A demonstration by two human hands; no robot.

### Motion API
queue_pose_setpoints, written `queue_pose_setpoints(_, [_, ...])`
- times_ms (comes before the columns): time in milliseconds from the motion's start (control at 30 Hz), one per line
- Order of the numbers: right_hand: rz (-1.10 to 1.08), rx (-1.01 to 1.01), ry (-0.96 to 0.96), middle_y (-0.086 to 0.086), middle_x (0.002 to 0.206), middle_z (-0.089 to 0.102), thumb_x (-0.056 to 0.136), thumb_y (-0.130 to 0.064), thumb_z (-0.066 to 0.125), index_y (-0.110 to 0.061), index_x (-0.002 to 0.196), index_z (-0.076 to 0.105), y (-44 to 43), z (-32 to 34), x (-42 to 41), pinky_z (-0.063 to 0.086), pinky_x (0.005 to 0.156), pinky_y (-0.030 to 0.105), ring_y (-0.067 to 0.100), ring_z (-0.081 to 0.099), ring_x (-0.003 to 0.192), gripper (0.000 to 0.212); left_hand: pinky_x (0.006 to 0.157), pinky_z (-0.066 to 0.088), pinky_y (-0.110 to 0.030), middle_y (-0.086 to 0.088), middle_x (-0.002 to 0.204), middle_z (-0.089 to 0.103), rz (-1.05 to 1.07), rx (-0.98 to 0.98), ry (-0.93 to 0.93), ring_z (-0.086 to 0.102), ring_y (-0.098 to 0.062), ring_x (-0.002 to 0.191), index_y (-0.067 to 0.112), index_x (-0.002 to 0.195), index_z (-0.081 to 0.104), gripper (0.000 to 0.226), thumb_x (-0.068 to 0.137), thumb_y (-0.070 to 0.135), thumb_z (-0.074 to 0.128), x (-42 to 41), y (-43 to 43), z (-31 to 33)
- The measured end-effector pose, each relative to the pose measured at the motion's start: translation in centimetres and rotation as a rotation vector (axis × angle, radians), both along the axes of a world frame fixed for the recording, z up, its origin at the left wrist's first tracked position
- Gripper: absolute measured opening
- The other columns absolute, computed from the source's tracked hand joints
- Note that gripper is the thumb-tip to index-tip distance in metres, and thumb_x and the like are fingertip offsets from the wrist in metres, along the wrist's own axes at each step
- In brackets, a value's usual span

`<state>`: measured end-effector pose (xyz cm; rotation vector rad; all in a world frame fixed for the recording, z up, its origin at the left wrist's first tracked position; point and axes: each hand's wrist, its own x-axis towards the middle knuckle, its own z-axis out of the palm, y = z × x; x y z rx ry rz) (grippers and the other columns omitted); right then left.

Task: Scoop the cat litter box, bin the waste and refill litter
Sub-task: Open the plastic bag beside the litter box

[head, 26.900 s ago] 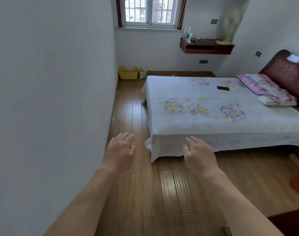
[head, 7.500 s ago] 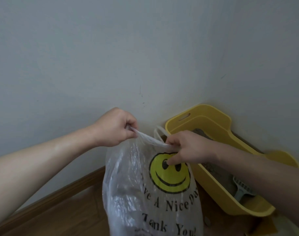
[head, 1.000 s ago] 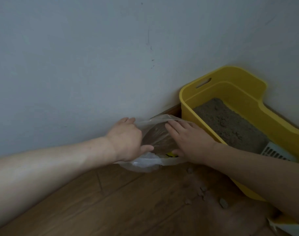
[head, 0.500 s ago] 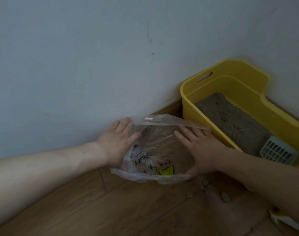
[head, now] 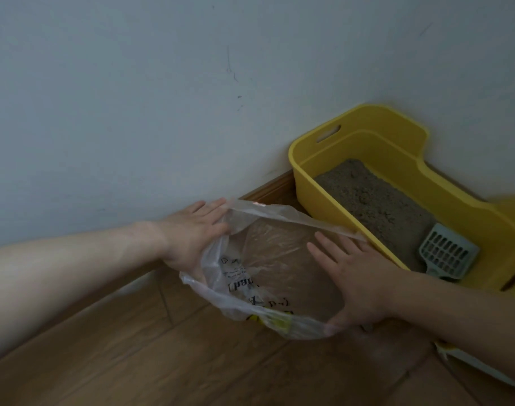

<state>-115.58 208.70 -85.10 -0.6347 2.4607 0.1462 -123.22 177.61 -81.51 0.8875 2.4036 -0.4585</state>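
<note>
Your two hands are both on the plastic bag point(head: 235, 291), which sits on the wooden floor point(head: 118, 353) just beside the yellow litter box point(head: 332, 206) in the corner by the wall point(head: 133, 112). Your left hand point(head: 191, 235) lies with straight fingers against the bag's left rim, and your right hand point(head: 355, 276) is spread flat with its fingers fanned against the right side. Neither hand is curled round anything; together they stretch the mouth into a wide opening. Through the clear film you see only floor and the printing on the bag, so I judge that no waste has gone in yet. The grey scoop point(head: 446, 254) lies in the near end of the box on the litter point(head: 373, 200), touched by neither hand, and the litter surface looks lumpy and unraked. By that reading you are at the preparation stage: the bin bag is set and open, while scooping, binning and refilling all remain (I cannot make out a fresh litter supply; the pale, yellow-edged thing point(head: 455, 356) under your right forearm is too cut off to identify). The next step would be to free one hand for the scoop.
</note>
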Motion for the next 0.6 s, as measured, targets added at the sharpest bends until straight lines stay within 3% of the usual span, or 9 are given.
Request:
queue_pose_setpoints(200, [-0.109,-0.076,-0.085,0.0,0.157,-0.036,0.058,-0.087,0.062,-0.03,0.149,-0.029,0.2,-4.3,-0.2,-0.016,0.115,0.05,0.028,-0.024,0.147,0.14,0.122,-0.009,-0.038,-0.011,0.164,-0.019,-0.033,0.006,-0.013,-0.021,-0.024,0.15,0.018,0.156,0.01,0.13,0.059,0.085,0.063,-1.2,0.8,-2.6])
queue_pose_setpoints(400, [-0.117,-0.105,-0.123,0.0,0.156,-0.037,0.058,-0.09,0.057,-0.031,0.149,-0.03,0.5,-7.4,-1.2,-0.015,0.116,0.049,0.026,-0.026,0.147,0.14,0.123,-0.007,-0.036,-0.014,0.164,-0.013,-0.032,0.016,-0.038,-0.017,-0.025,0.151,0.015,0.155,0.014,0.11,0.073,0.067,0.068,-2.3,0.7,-5.7])
queue_pose_setpoints(600, [-0.135,-0.14,-0.111,-0.001,0.158,-0.033,0.056,-0.093,0.055,-0.03,0.149,-0.03,0.3,-9.4,-1.7,-0.014,0.116,0.047,0.024,-0.021,0.149,0.141,0.121,-0.004,-0.033,-0.016,0.164,-0.012,-0.019,0.035,-0.085,-0.012,-0.026,0.152,0.014,0.151,0.019,0.106,0.073,0.067,0.068,-2.8,0.0,-8.4])
